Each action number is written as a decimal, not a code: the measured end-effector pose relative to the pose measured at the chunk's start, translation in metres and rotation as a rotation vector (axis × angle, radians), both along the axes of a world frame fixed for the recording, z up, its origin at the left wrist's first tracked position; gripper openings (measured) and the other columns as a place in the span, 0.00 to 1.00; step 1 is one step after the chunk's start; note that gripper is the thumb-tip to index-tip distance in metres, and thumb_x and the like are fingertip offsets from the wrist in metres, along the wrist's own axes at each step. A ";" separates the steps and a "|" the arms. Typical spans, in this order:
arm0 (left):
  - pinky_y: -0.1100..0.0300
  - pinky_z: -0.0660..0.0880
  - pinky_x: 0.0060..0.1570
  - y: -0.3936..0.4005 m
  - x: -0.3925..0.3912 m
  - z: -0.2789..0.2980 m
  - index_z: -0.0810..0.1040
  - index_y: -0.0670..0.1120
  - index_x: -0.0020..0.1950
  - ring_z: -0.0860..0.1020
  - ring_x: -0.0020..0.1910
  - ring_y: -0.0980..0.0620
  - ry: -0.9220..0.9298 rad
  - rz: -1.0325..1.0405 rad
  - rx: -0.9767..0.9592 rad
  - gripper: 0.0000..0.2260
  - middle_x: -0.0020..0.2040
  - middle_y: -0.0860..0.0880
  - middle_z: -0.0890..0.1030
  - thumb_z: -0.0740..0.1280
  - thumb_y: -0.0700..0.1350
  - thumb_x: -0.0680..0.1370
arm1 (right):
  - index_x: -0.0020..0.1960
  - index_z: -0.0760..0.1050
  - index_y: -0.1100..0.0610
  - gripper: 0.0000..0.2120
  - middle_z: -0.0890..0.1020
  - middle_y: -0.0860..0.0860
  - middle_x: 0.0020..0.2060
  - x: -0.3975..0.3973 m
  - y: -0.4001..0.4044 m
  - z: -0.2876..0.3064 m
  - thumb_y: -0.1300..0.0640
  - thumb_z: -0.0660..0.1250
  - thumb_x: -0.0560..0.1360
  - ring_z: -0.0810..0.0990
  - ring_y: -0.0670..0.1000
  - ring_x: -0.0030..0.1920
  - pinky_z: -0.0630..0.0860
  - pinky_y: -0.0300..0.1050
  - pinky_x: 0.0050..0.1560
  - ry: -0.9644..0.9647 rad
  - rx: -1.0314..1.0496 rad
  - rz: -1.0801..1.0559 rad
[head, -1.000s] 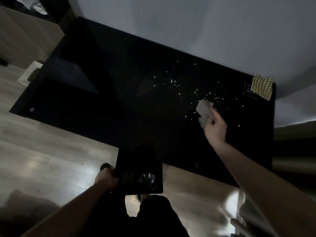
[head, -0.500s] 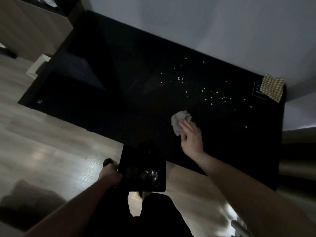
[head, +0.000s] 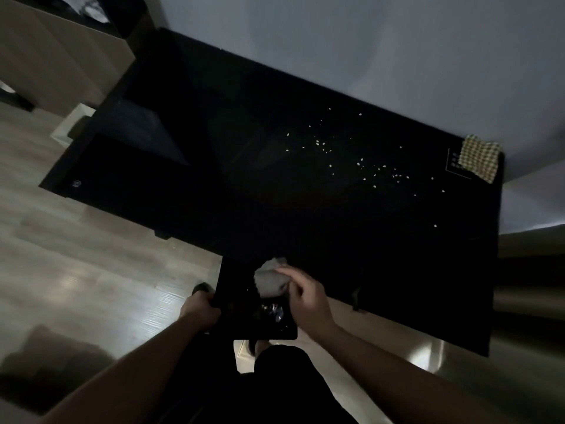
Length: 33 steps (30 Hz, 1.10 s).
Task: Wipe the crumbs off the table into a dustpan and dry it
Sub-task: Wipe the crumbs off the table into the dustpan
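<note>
Pale crumbs point(head: 360, 162) lie scattered over the far right part of the black table point(head: 244, 179). A black dustpan point(head: 238, 301) is held against the table's near edge, just below its top. My left hand point(head: 200, 307) grips the dustpan's handle at its left side. My right hand point(head: 305, 293) holds a crumpled grey cloth point(head: 270, 278) over the dustpan, at the table's edge. Something shiny lies in the dustpan's bottom; I cannot tell what it is.
A yellow checked cloth point(head: 480, 160) lies on the table's far right corner, beside a white wall point(head: 397, 41). A wooden cabinet point(head: 55, 56) stands at the far left. Wood floor point(head: 76, 270) spreads to the left. The scene is dim.
My right hand has swept the grey cloth from the crumbs at the table's right toward me, to the near edge over the dustpan. The left hand kept the dustpan at the edge.
</note>
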<state>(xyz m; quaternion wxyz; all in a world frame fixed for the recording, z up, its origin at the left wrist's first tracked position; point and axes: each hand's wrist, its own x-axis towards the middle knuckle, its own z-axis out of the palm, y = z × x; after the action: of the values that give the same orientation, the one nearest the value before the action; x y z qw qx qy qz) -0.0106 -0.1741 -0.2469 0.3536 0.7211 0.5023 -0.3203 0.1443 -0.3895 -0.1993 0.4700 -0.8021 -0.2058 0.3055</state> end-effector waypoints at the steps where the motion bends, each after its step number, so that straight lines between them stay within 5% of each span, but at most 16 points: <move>1: 0.54 0.80 0.55 0.000 0.000 0.002 0.86 0.47 0.58 0.85 0.57 0.42 -0.002 -0.002 0.002 0.15 0.52 0.43 0.87 0.70 0.42 0.73 | 0.67 0.80 0.50 0.24 0.82 0.44 0.64 0.011 0.001 0.005 0.70 0.60 0.80 0.78 0.39 0.67 0.74 0.44 0.71 -0.026 0.018 -0.028; 9: 0.54 0.79 0.52 0.002 0.005 0.008 0.84 0.46 0.51 0.85 0.56 0.40 0.020 -0.061 0.001 0.07 0.45 0.43 0.83 0.69 0.40 0.75 | 0.71 0.76 0.44 0.22 0.80 0.45 0.67 0.154 0.019 0.026 0.62 0.61 0.82 0.78 0.46 0.68 0.76 0.53 0.70 -0.111 -0.047 -0.374; 15: 0.59 0.75 0.45 0.013 0.001 0.002 0.87 0.49 0.51 0.85 0.50 0.45 0.030 -0.089 -0.013 0.10 0.42 0.48 0.82 0.69 0.41 0.73 | 0.73 0.74 0.48 0.20 0.77 0.48 0.71 0.250 0.066 0.023 0.61 0.60 0.83 0.75 0.48 0.71 0.68 0.45 0.75 -0.225 -0.173 -0.472; 20: 0.59 0.77 0.42 0.021 -0.004 -0.004 0.87 0.52 0.57 0.84 0.44 0.47 0.064 -0.085 -0.016 0.16 0.45 0.48 0.86 0.69 0.43 0.71 | 0.75 0.72 0.52 0.21 0.72 0.51 0.75 0.298 0.097 -0.006 0.61 0.58 0.84 0.70 0.52 0.75 0.61 0.42 0.77 -0.347 -0.354 -0.285; 23: 0.60 0.76 0.42 0.023 -0.007 -0.007 0.87 0.52 0.57 0.86 0.47 0.46 0.071 -0.073 -0.012 0.17 0.46 0.48 0.87 0.69 0.43 0.70 | 0.81 0.61 0.53 0.26 0.59 0.52 0.82 0.306 0.107 -0.032 0.58 0.57 0.84 0.59 0.56 0.81 0.55 0.51 0.81 -0.390 -0.615 0.012; 25: 0.59 0.76 0.42 0.023 -0.007 -0.008 0.87 0.52 0.56 0.86 0.47 0.46 0.073 -0.066 -0.003 0.17 0.45 0.48 0.87 0.69 0.43 0.70 | 0.81 0.58 0.53 0.29 0.60 0.52 0.81 0.296 0.109 -0.045 0.57 0.58 0.81 0.61 0.58 0.79 0.58 0.57 0.80 -0.567 -0.712 0.163; 33: 0.57 0.79 0.48 0.018 0.003 0.007 0.87 0.50 0.56 0.86 0.52 0.44 0.056 -0.047 0.002 0.15 0.46 0.47 0.85 0.69 0.42 0.72 | 0.77 0.71 0.53 0.26 0.72 0.50 0.76 0.143 0.061 -0.049 0.67 0.62 0.80 0.63 0.52 0.80 0.61 0.54 0.80 -0.595 -0.269 0.300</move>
<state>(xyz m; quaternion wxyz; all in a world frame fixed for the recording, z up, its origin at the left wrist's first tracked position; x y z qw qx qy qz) -0.0072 -0.1563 -0.2400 0.3313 0.7239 0.4951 -0.3480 0.2875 -0.3284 -0.2479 0.2298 -0.8714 -0.4071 0.1488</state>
